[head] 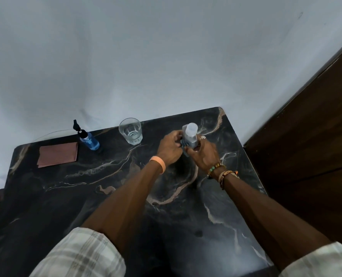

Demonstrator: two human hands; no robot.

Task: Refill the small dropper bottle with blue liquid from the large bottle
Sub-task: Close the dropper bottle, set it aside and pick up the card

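A large clear bottle (190,135) with a pale cap stands near the far right of the dark marble table (110,196). My left hand (169,147) grips its left side and my right hand (203,153) grips its lower body from the front. Both hands hide most of the bottle, so its contents cannot be made out. The small dropper bottle (89,140), blue with a black dropper top, stands upright at the far left, well away from both hands.
A clear drinking glass (130,131) stands between the two bottles at the back edge. A folded reddish-brown cloth (58,154) lies at the far left. A white wall rises behind the table; a dark wooden panel (310,136) stands on the right.
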